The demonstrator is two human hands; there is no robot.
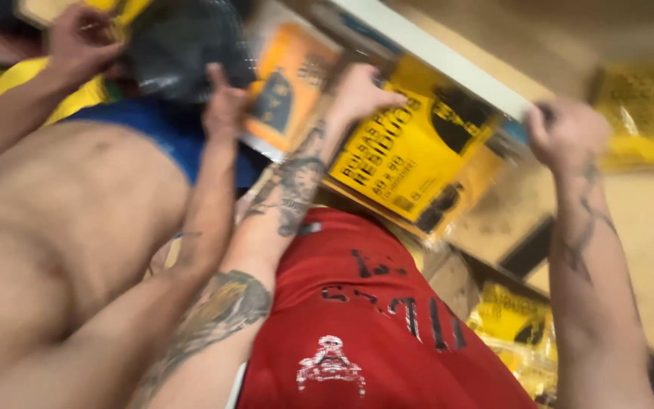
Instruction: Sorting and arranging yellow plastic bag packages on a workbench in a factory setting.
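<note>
Your left hand (pixel 361 95) lay spread, fingers apart, on the yellow pack (pixel 410 155), which sat tilted under the white shelf edge (pixel 433 57). Your right hand (pixel 565 132) was closed around that edge. A co-worker's hand (pixel 225 106) touched the orange pack (pixel 289 87) beside it. More yellow packs (pixel 512 318) waited below, so much looked unplaced.

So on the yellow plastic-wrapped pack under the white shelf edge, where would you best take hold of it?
Probably by its long side edges, from both sides. The yellow pack is flat, wide and tilted, its lower corner hanging free. The left hand already rests on its upper left edge; the right hand is at the white shelf edge. The picture is blurred.
</note>
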